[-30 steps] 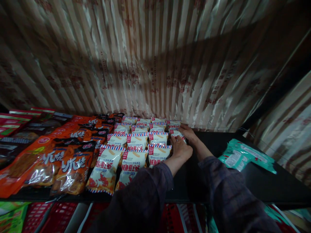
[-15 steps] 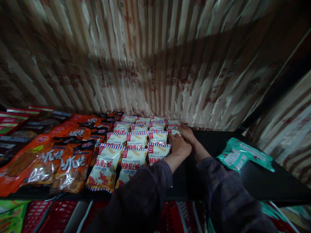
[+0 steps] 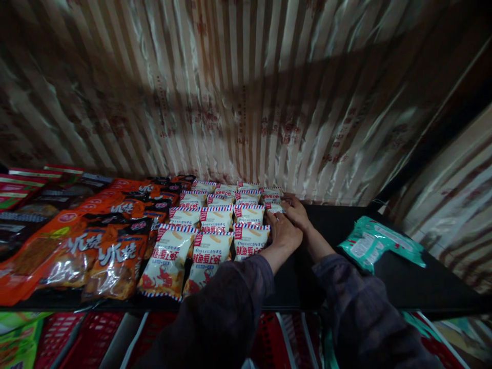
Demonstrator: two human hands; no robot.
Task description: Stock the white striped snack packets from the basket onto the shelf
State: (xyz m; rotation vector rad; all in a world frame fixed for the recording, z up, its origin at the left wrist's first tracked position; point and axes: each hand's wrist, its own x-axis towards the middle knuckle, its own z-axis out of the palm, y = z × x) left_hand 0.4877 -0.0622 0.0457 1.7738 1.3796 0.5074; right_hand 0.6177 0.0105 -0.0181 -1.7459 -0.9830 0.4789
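White snack bags [image 3: 216,218] with red lettering and striped edges stand in rows on a black shelf. At the right-hand column, my left hand [image 3: 283,237] grips the near side of a small white snack bag [image 3: 275,207], its fingertips partly hidden by the bag and the hand itself. My right hand [image 3: 298,212] is at the same bag's right edge, fingers curled against it. Behind that bag another white bag [image 3: 271,194] leans at the back of the column.
Orange snack packs [image 3: 115,256] and dark packs [image 3: 23,225] fill the shelf's left side. Two teal packets [image 3: 380,241] lie on the black shelf [image 3: 434,287] at right. A striped curtain-like sheet [image 3: 230,102] hangs behind. Red baskets [image 3: 96,338] stand below.
Both hands stay on the same snack bag in the right column, with the right fingers shifted slightly. The view has moved a little.
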